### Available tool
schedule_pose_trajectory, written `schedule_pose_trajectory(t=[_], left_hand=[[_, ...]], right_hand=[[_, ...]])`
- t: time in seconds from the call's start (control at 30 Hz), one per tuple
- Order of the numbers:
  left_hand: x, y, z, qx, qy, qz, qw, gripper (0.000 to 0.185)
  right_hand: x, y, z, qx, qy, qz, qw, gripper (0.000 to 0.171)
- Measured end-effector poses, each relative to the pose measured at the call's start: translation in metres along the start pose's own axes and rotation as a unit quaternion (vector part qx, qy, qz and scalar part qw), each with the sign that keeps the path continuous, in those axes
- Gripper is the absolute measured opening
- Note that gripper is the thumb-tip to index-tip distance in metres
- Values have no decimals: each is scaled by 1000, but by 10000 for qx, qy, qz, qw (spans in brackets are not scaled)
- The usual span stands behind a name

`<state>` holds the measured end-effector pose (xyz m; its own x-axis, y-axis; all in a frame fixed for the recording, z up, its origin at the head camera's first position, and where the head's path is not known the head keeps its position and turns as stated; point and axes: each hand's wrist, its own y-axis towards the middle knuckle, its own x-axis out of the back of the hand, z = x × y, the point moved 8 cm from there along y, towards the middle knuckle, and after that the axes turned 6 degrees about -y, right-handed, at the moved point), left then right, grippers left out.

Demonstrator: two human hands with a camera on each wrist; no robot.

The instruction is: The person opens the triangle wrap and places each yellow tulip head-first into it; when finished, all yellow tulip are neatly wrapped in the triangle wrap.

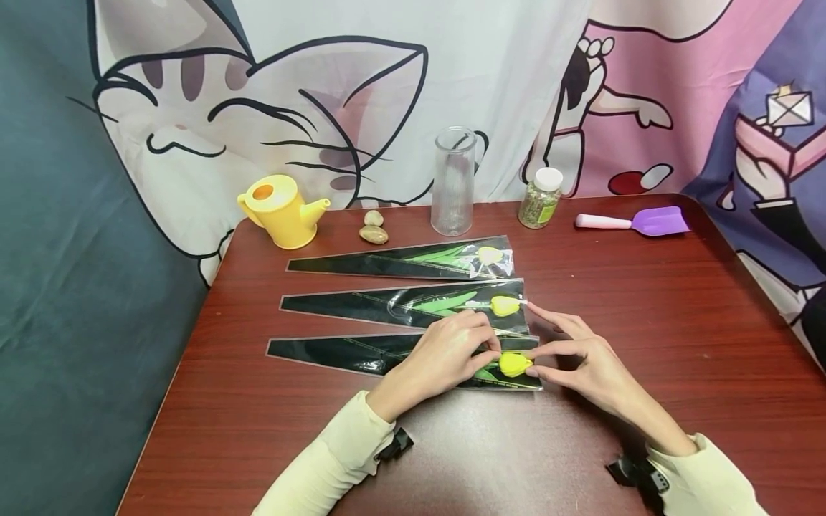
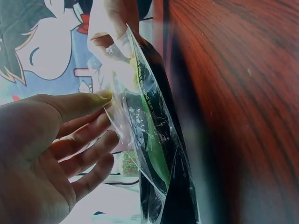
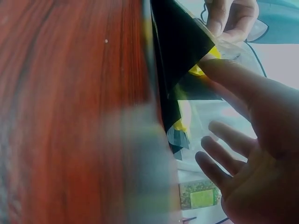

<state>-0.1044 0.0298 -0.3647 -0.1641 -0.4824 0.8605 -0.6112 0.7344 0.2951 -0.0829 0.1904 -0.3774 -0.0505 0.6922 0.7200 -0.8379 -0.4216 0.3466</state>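
Head view puts the nearest sleeve (image 1: pixel 400 358), a long black-and-clear cellophane wrapper with a yellow tulip (image 1: pixel 514 364) at its wide end, close to the desk's (image 1: pixel 645 301) near edge, about midway along it. Both hands meet at that open mouth: the left hand (image 1: pixel 445 358) pinches the film beside the bloom, and the right hand (image 1: pixel 584 358) has thumb and forefinger closed on the rim, its other fingers spread. The left wrist view shows the clear layer lifted off the black backing, so the mouth is being parted, yet the flower sits fully inside; by my reading, the unwrapping has barely begun. Two more sleeves (image 1: pixel 413 283) lie sealed farther back. Along the far edge stand a yellow watering can (image 1: pixel 280 209), two pebbles (image 1: pixel 373 228), an empty glass vase (image 1: pixel 454 183), a small jar (image 1: pixel 540 198) and a purple scoop (image 1: pixel 635 221).
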Motion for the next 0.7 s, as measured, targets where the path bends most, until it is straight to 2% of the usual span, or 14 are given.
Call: schedule_pose_trajectory(t=[0.17, 0.3, 0.53, 0.7], left_hand=[[-3, 0, -2, -35, 10, 82, 10000, 4], [-4, 0, -3, -103, 77, 70, 9999, 4], [-10, 0, -5, -216, 128, 267, 9993, 5], [-17, -1, -5, -310, 111, 430, 9985, 6]], right_hand=[[-6, -9, -21, 76, -301, 416, 9987, 33], [8, -13, -30, -19, -527, 586, 9969, 30], [52, -2, -32, -454, -1022, 108, 9937, 38], [61, 13, -26, -496, -1058, -36, 9931, 36]])
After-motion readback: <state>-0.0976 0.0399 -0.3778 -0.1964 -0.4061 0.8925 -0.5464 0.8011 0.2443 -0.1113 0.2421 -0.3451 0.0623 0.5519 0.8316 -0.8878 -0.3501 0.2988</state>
